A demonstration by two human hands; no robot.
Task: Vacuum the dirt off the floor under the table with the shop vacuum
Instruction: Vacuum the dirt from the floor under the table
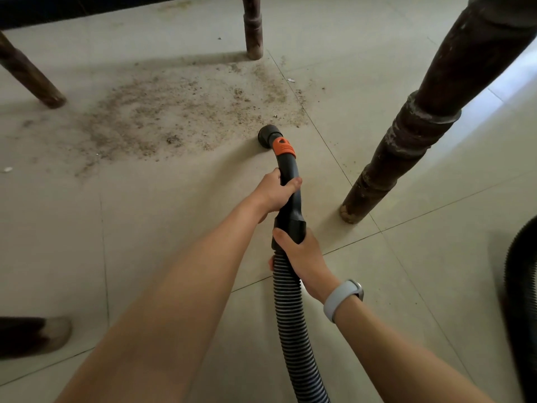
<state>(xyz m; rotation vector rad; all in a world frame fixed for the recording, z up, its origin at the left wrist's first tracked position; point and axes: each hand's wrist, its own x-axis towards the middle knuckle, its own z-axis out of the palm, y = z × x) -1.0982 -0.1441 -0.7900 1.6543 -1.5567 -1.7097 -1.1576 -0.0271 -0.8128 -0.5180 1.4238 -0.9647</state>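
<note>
A wide patch of brown dirt [180,117] lies scattered on the pale tiled floor between the table legs. The black vacuum wand [287,167] with an orange collar [284,146] points away from me, and its round nozzle [267,135] sits at the near right edge of the dirt. My left hand [274,193] grips the wand's middle. My right hand [302,254], with a white wristband, grips the cuff where the ribbed black hose [293,330] joins the wand.
Dark turned wooden table legs stand around: a thick one at right [406,135], one at the back [252,27], one at far left [29,74], one foot at lower left [35,334]. More ribbed hose curves along the right edge [520,301]. Small white scraps [290,80] lie near the dirt.
</note>
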